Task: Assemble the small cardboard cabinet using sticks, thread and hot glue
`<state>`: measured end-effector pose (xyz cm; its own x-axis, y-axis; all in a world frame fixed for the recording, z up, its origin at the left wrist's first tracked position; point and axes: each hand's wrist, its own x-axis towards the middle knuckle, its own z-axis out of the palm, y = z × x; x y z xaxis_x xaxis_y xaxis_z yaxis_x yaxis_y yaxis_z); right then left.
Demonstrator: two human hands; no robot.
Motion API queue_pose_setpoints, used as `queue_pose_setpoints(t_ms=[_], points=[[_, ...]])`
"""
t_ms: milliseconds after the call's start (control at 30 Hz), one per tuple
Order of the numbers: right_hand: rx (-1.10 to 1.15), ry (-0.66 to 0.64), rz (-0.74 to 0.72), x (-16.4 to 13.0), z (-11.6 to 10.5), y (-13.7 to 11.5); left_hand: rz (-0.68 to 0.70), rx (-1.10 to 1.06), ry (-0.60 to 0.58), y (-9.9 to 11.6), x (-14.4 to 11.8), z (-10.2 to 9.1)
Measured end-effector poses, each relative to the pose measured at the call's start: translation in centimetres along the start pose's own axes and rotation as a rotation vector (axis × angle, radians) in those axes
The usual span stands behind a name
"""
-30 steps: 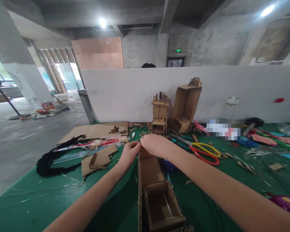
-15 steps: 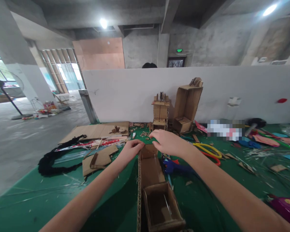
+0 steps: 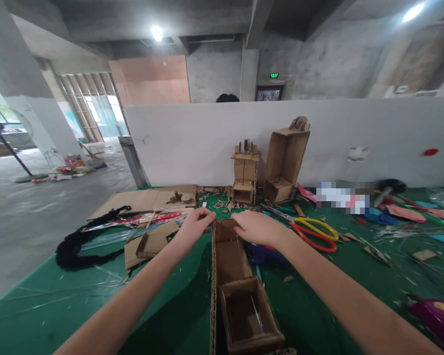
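1. Cardboard frame (image 3: 234,259): it lies lengthwise on the green table (image 3: 170,315), its far end between the two hands and an open box (image 3: 239,301) at its near end.
2. Working this far edge well probably means keeping both corners level and pressing evenly, since a one-sided push could skew the end.
3. Light fingertip pressure seems better than a hard squeeze, as the exposed corrugation along the left side looks easy to crush.
4. The left hand (image 3: 197,224) is at the far left corner, thumb and fingertips drawn together; whether card is caught between them, I cannot tell.
5. The right hand (image 3: 258,228) curls at the far right corner, thumb on the near side and fingers over the edge; it looks to be gripping the frame.
6. Both forearms reach forward and converge, flanking the frame. The scissors (image 3: 315,228) lie just beyond the right wrist, so small, careful wrist movements would suit that side best.
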<state>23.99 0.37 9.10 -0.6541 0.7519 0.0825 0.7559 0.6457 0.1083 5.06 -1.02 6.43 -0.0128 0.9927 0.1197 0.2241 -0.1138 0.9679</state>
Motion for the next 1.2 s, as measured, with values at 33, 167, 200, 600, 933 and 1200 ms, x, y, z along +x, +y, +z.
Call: queue_pose_setpoints(t_ms=[33, 167, 200, 600, 933, 1200], points=[[-0.024, 0.002, 0.011, 0.1, -0.1, -0.1, -0.009, -0.016, 0.011, 0.0, 0.0, 0.0], [-0.100, 0.012, 0.020, 0.4, -0.3, -0.8, -0.046, -0.070, 0.030, 0.0, -0.2, -0.1], [-0.113, 0.015, 0.017, 0.5, -0.3, -0.9, -0.053, -0.078, 0.033, 0.0, -0.2, -0.1], [-0.151, 0.037, -0.006, 0.8, 0.2, -1.4, -0.035, -0.036, -0.024, 0.4, -0.7, -0.3], [-0.009, 0.014, 0.126, -4.7, -1.4, 0.1, 0.066, 0.152, -0.185, -0.1, -0.3, -0.8], [-0.187, -0.153, 0.243, -8.6, 1.7, -2.0, 0.078, 0.148, -0.041, -0.1, -1.0, 0.8]])
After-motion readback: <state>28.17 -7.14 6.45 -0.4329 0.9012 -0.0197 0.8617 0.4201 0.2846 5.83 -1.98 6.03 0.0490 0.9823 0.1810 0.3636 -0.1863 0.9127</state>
